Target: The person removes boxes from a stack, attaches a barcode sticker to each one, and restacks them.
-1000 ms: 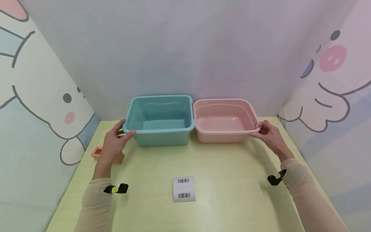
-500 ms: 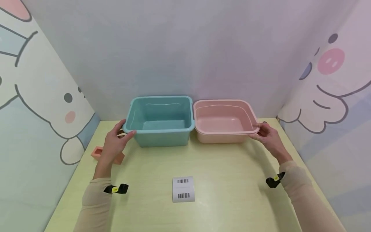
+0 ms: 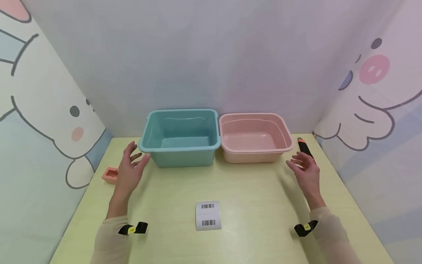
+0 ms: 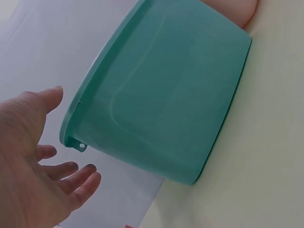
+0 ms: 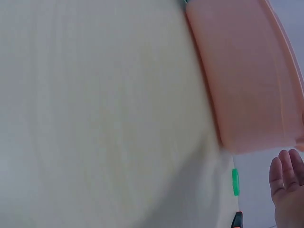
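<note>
A teal plastic basin [image 3: 184,157] stands at the back of the table, rim to rim with a pink basin [image 3: 252,157] on its right. My left hand [image 3: 129,172] hovers at the teal basin's front left corner, fingers spread. In the left wrist view a gap shows between that hand [image 4: 38,161] and the basin's rim [image 4: 90,78]. Off the pink basin's front right corner, my right hand [image 3: 306,176] hangs with loosely bent fingers and nothing in them. A black and orange utility knife [image 3: 304,147] lies just beyond it, partly hidden by the fingers.
A white paper with two barcodes [image 3: 208,215] lies at the middle front of the table. An orange hollow block [image 3: 110,175] sits at the left edge, partly behind my left hand. Walls with cartoon animals enclose the sides. A small green object [image 5: 235,182] shows in the right wrist view.
Both hands have let go of the basin rims and drawn back toward me, the right one farther. The utility knife has come into sight. The basins stay in place.
</note>
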Available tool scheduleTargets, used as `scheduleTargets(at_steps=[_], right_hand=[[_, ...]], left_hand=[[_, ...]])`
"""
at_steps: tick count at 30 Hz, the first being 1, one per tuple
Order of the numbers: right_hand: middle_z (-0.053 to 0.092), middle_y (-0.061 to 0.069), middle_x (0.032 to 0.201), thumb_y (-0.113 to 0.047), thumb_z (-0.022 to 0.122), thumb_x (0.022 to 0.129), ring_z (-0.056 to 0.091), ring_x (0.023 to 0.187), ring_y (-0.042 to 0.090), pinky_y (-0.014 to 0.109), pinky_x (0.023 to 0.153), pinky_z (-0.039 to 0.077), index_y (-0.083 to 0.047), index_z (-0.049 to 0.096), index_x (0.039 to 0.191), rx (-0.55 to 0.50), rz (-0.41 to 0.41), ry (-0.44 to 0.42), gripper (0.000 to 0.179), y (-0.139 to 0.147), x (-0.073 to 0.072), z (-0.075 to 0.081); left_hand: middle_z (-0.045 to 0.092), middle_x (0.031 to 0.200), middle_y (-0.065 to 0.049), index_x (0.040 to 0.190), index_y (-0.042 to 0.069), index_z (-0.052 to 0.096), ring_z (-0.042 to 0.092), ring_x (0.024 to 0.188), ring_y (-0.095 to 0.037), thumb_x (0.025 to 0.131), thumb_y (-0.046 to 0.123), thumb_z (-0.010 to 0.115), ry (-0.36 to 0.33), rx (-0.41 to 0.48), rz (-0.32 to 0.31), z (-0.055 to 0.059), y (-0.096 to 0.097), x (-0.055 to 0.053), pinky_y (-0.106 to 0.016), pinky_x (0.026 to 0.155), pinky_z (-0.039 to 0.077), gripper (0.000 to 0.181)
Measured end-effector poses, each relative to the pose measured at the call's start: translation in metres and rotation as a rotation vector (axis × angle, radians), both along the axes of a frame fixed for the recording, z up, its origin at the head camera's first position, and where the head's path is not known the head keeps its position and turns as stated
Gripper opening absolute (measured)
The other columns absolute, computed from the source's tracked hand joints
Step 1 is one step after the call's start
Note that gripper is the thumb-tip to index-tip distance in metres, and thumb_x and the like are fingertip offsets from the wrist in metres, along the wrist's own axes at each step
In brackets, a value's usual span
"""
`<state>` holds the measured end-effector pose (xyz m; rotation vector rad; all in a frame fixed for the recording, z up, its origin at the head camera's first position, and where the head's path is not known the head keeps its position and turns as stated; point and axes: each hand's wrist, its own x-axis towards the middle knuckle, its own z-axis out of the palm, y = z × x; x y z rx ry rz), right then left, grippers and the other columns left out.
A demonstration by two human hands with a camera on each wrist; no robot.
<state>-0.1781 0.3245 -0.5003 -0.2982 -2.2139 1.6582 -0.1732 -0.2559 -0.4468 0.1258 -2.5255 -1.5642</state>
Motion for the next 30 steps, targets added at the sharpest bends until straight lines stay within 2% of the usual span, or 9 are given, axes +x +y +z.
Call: scheduleTargets(at_steps=[4, 7, 10, 13, 18, 22, 26, 30], right_hand=[[0.07, 0.002, 0.121, -0.013, 0.08, 0.096, 0.066, 0.1, -0.003, 0.009, 0.085, 0.051, -0.001, 0.058, 0.142, 0.054, 0.045, -0.058, 0.053, -0.021, 0.02, -0.007], [0.068, 0.015, 0.131, -0.016, 0.079, 0.097, 0.067, 0.104, 0.003, 0.01, 0.087, 0.051, 0.0, 0.056, 0.145, 0.085, 0.106, -0.097, 0.056, -0.04, 0.033, -0.01], [0.066, 0.023, 0.135, -0.016, 0.079, 0.097, 0.069, 0.108, 0.011, 0.011, 0.088, 0.051, 0.001, 0.057, 0.145, 0.106, 0.168, -0.11, 0.055, -0.059, 0.042, -0.011], [0.067, 0.025, 0.132, -0.012, 0.08, 0.096, 0.071, 0.107, 0.016, 0.013, 0.087, 0.052, 0.002, 0.06, 0.141, 0.102, 0.222, -0.087, 0.051, -0.076, 0.05, -0.01], [0.07, 0.025, 0.126, -0.005, 0.081, 0.093, 0.072, 0.101, 0.012, 0.016, 0.084, 0.055, 0.004, 0.064, 0.137, 0.065, 0.316, -0.036, 0.048, -0.1, 0.063, -0.012], [0.074, 0.019, 0.12, -0.005, 0.082, 0.091, 0.072, 0.091, 0.008, 0.019, 0.073, 0.055, 0.001, 0.069, 0.131, 0.09, 0.362, -0.05, 0.043, -0.116, 0.075, -0.017], [0.078, 0.011, 0.109, -0.006, 0.085, 0.088, 0.072, 0.079, 0.008, 0.022, 0.064, 0.053, -0.004, 0.074, 0.124, 0.127, 0.385, -0.108, 0.037, -0.131, 0.086, -0.023], [0.078, 0.006, 0.104, -0.007, 0.087, 0.086, 0.069, 0.074, 0.007, 0.023, 0.063, 0.054, -0.005, 0.075, 0.121, 0.156, 0.432, -0.149, 0.037, -0.145, 0.094, -0.032]], left_hand=[[0.035, 0.169, -0.006, 0.17, 0.024, 0.021, 0.049, 0.143, -0.035, 0.104, 0.043, 0.066, 0.022, 0.021, 0.012, -0.002, 0.008, 0.017, -0.012, 0.094, 0.047, 0.082], [0.039, 0.166, -0.007, 0.169, 0.02, 0.026, 0.051, 0.141, -0.037, 0.105, 0.04, 0.066, 0.031, 0.029, -0.009, -0.005, 0.015, 0.027, -0.007, 0.089, 0.045, 0.077], [0.043, 0.164, -0.009, 0.167, 0.018, 0.031, 0.052, 0.14, -0.037, 0.105, 0.039, 0.067, 0.027, 0.035, -0.033, -0.011, 0.025, 0.036, -0.006, 0.089, 0.045, 0.075], [0.045, 0.162, -0.01, 0.165, 0.018, 0.034, 0.052, 0.14, -0.035, 0.104, 0.04, 0.068, 0.011, 0.048, -0.047, -0.019, 0.036, 0.043, -0.007, 0.093, 0.044, 0.073], [0.047, 0.16, -0.012, 0.163, 0.016, 0.037, 0.051, 0.142, -0.033, 0.104, 0.039, 0.069, -0.037, 0.075, -0.067, -0.035, 0.052, 0.052, -0.013, 0.1, 0.044, 0.072], [0.052, 0.157, -0.014, 0.16, 0.013, 0.041, 0.054, 0.14, -0.032, 0.102, 0.039, 0.071, -0.078, 0.082, -0.088, -0.048, 0.065, 0.059, -0.018, 0.102, 0.046, 0.07], [0.062, 0.147, -0.012, 0.153, 0.009, 0.052, 0.062, 0.129, -0.03, 0.1, 0.034, 0.075, -0.111, 0.095, -0.104, -0.059, 0.079, 0.068, -0.02, 0.096, 0.05, 0.062], [0.074, 0.125, -0.009, 0.139, 0.005, 0.066, 0.069, 0.107, -0.022, 0.098, 0.028, 0.078, -0.142, 0.109, -0.111, -0.07, 0.097, 0.079, -0.021, 0.084, 0.054, 0.048]])
